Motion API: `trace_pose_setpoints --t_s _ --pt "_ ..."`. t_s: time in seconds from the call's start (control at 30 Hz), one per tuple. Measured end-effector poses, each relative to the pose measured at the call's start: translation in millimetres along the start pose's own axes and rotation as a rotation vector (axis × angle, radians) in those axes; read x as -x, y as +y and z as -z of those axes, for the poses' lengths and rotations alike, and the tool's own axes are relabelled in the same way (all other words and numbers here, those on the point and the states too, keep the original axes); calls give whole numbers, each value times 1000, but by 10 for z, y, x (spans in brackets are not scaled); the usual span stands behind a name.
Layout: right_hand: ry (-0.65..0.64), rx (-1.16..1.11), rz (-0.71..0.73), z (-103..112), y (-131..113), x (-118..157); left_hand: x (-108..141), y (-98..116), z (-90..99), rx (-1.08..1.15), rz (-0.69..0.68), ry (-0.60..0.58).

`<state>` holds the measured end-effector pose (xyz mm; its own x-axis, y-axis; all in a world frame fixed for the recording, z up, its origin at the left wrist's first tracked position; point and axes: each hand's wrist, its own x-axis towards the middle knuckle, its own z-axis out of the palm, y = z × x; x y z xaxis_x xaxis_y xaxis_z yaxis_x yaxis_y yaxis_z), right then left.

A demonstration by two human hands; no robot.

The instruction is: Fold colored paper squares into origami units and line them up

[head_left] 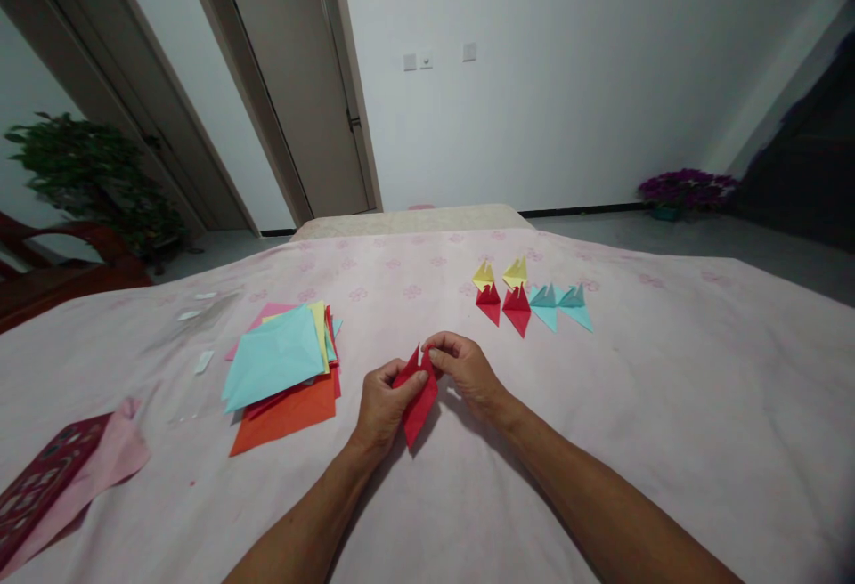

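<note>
A folded red paper (419, 406) with a pointed lower end and narrow tips at the top is held above the cloth, near the middle of the view. My left hand (387, 401) grips its left side, thumb across the front. At the upper right tip, my right hand (466, 369) pinches the paper between thumb and fingers. Farther back on the right lie small folded pieces: yellow ones (515, 274), red ones (517, 308) and light blue ones (575, 304), set side by side.
Left of my hands is a stack of coloured sheets, a blue one (277, 357) on top and an orange one (287, 415) below. Clear plastic wrapping (193, 375) lies beyond it. A dark red patterned item (46, 477) sits at the left on the pink-patterned cloth (641, 442).
</note>
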<state>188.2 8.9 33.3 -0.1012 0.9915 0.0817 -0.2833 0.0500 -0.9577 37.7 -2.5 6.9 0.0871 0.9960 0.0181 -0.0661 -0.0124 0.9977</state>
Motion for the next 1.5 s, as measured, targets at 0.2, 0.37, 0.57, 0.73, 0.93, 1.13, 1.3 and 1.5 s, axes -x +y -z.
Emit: trace_pose_setpoints --t_s 0.2,0.37,0.57,0.73,0.93,1.13,1.3,1.5 --pt "-23 6 44 7 107 27 -2 -29 -7 20 32 34" --pt "44 80 96 27 118 22 9 -16 -11 43 84 7" --pt "83 154 152 32 146 8 24 22 -31 82 104 -33" --pt "76 98 113 5 133 34 33 20 -35 82 89 -31" --pt "37 91 107 -3 114 84 32 13 -38 55 74 55" --pt "119 267 170 -54 198 79 41 -21 -50 -67 15 88" --pt "150 308 192 -47 203 67 56 -8 -71 -109 20 84" --pt "193 315 197 -64 171 100 62 -14 -87 -87 13 61"
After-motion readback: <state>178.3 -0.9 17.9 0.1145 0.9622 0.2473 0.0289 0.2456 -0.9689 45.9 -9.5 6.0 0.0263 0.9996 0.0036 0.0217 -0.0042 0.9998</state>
